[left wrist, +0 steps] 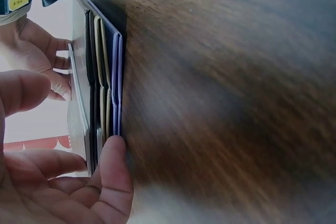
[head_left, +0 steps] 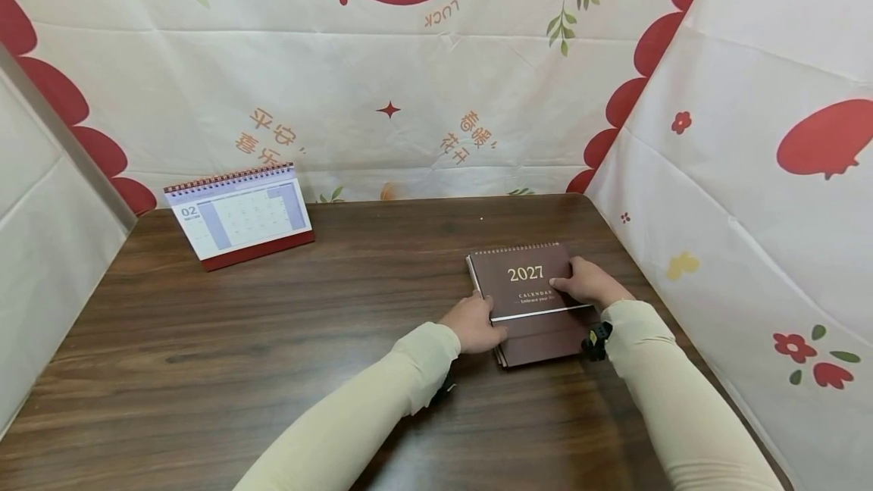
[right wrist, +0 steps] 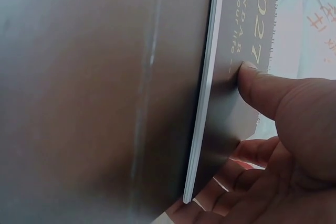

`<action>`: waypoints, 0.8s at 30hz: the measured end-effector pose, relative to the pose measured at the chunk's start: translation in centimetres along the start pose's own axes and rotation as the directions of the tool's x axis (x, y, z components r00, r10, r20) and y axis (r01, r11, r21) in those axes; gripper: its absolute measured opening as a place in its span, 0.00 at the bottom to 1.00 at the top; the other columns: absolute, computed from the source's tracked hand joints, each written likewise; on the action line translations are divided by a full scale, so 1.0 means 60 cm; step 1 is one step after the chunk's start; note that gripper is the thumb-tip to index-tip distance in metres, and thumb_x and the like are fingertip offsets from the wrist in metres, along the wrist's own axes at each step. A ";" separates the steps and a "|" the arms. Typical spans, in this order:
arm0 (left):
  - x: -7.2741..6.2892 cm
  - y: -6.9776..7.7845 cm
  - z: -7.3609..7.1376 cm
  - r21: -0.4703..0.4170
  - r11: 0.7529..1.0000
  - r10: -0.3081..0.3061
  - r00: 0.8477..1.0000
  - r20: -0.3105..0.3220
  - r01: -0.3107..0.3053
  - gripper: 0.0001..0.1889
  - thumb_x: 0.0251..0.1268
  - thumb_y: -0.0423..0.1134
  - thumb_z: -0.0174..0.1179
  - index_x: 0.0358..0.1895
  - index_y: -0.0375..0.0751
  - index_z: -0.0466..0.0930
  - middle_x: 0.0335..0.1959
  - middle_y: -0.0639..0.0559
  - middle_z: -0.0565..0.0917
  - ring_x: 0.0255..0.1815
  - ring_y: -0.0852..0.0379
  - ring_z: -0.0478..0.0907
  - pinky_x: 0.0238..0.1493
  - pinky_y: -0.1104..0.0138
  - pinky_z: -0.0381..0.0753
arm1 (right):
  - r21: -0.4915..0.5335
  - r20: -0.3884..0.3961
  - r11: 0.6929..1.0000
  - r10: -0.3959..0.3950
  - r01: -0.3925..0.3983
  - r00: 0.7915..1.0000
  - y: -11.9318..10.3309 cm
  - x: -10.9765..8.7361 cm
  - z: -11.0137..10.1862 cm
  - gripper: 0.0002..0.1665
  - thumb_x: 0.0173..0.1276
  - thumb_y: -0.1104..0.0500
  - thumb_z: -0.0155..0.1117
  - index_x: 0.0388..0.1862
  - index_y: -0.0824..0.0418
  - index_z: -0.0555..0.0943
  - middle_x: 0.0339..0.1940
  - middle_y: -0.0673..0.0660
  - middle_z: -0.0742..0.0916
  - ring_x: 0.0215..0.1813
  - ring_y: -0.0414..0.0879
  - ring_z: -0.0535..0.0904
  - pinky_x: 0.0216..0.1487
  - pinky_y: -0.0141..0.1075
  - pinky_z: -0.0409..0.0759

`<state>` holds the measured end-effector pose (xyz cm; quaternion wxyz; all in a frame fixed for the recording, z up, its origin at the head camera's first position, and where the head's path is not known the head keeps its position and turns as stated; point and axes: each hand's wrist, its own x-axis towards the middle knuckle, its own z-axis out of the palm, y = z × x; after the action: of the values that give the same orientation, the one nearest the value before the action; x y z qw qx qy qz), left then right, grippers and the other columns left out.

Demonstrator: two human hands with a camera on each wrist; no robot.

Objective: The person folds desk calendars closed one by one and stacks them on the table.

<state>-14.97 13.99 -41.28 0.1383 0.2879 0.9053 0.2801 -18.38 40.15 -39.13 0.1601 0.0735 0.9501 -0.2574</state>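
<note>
A stack of desk calendars lies folded down on the table. Uppermost is a brown 2027 calendar (head_left: 525,279) with gold lettering and a spiral top edge. In the left wrist view the stack's side shows several layers, with a purple-blue one (left wrist: 117,77) lowest. My left hand (head_left: 473,324) touches the stack's left side with its fingers, while its thumb stands off above the cover. From the right, my right hand (head_left: 588,283) grips the brown calendar, thumb on the cover and fingers at its edge; some fingertips are hidden behind it.
An upright desk calendar (head_left: 245,218) with a red base, open at 02, stands at the back left of the wooden table (head_left: 259,339). White printed cloth (head_left: 382,67) closes off the back, and more cloth (head_left: 736,173) hangs along the right edge.
</note>
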 end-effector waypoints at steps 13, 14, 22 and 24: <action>-0.005 0.000 -0.005 -0.046 0.999 -0.010 0.999 0.034 0.011 0.31 0.66 0.48 0.59 0.66 0.29 0.71 0.70 0.25 0.63 0.66 0.40 0.71 0.62 0.62 0.73 | -0.013 -0.018 1.000 -0.006 0.006 1.000 -0.002 -0.003 0.002 0.36 0.75 0.57 0.57 0.66 0.85 0.58 0.62 0.82 0.70 0.63 0.70 0.68 0.65 0.60 0.64; -0.005 0.000 -0.004 -0.048 0.999 -0.010 0.999 0.036 0.011 0.32 0.67 0.48 0.59 0.67 0.29 0.71 0.70 0.25 0.63 0.66 0.40 0.71 0.62 0.62 0.73 | -0.010 -0.019 1.000 -0.006 0.006 1.000 -0.002 -0.003 0.002 0.36 0.75 0.57 0.57 0.66 0.85 0.58 0.61 0.82 0.70 0.63 0.70 0.68 0.65 0.60 0.64; -0.007 0.000 -0.006 -0.068 0.998 -0.007 0.999 0.034 0.009 0.34 0.66 0.48 0.59 0.69 0.29 0.68 0.71 0.27 0.63 0.66 0.41 0.71 0.62 0.62 0.72 | 0.003 -0.018 1.000 -0.005 0.005 1.000 0.003 -0.001 0.000 0.36 0.75 0.57 0.57 0.66 0.84 0.58 0.61 0.82 0.71 0.62 0.69 0.69 0.64 0.60 0.65; -0.006 0.000 -0.005 -0.071 0.997 -0.004 0.999 0.033 0.007 0.34 0.66 0.47 0.59 0.69 0.29 0.68 0.71 0.26 0.62 0.66 0.41 0.71 0.63 0.62 0.72 | 0.002 -0.017 1.000 -0.008 0.008 1.000 0.004 -0.001 0.001 0.36 0.75 0.58 0.57 0.66 0.85 0.58 0.61 0.82 0.70 0.62 0.70 0.68 0.64 0.60 0.65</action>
<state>-14.79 13.62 -41.04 0.1642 0.2849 0.8932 0.3068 -18.29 40.33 -39.25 0.1508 0.0718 0.9515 -0.2582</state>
